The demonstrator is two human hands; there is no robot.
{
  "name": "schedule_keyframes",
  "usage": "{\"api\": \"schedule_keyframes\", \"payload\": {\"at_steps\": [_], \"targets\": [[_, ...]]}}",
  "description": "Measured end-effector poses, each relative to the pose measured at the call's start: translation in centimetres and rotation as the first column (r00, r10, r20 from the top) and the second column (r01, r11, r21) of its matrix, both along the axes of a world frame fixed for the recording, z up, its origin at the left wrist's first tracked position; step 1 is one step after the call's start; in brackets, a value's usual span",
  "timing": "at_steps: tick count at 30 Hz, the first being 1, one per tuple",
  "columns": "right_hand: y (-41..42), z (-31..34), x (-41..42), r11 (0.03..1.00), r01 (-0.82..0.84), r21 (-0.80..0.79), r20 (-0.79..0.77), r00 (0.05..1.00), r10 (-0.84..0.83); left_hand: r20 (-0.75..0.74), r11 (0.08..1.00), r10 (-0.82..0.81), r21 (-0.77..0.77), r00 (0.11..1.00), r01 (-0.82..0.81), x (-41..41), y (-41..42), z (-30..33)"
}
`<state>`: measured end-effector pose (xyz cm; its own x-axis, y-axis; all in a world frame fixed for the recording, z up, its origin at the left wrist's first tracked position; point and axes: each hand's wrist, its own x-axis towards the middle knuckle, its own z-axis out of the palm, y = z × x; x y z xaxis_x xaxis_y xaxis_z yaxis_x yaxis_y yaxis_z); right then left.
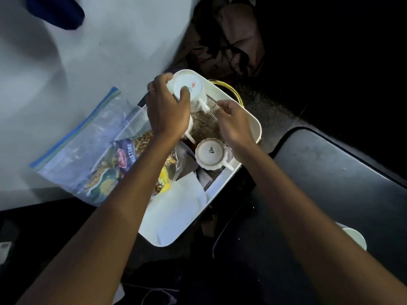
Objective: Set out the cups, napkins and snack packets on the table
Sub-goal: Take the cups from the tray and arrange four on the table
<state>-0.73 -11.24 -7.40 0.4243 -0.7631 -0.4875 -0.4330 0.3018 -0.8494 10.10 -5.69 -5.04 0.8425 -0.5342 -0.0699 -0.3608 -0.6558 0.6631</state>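
Note:
My left hand grips a white cup, held upside down above the far end of a white tray. My right hand hovers just right of it, fingers loosely apart, holding nothing. A second cup with a scalloped rim sits upside down in the tray, and part of a third shows under my left hand. White napkins lie at the tray's near end. A snack packet marked "mixture" lies inside a clear zip bag, partly on the tray and partly on the white table.
A brown woven mat lines the tray. A dark seat or surface lies to the right with another white cup near my right forearm. Crumpled brown fabric sits beyond the tray. A dark blue object is at the top left.

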Motion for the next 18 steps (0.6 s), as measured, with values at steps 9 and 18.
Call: {"api": "schedule_keyframes", "payload": {"at_steps": [9,18], "targets": [[0.6,-0.4,3.1,0.994,-0.017,0.112,0.033,0.999,0.013,-0.269,0.978,-0.047,0.184,0.962,0.099,1.4,-1.1,-1.6],[0.9,2.9,1.1,0.99,0.073,0.122,0.142,0.986,-0.09,-0.204,0.987,-0.13,0.069,0.97,0.147,-1.0,-0.6,2.0]]}}
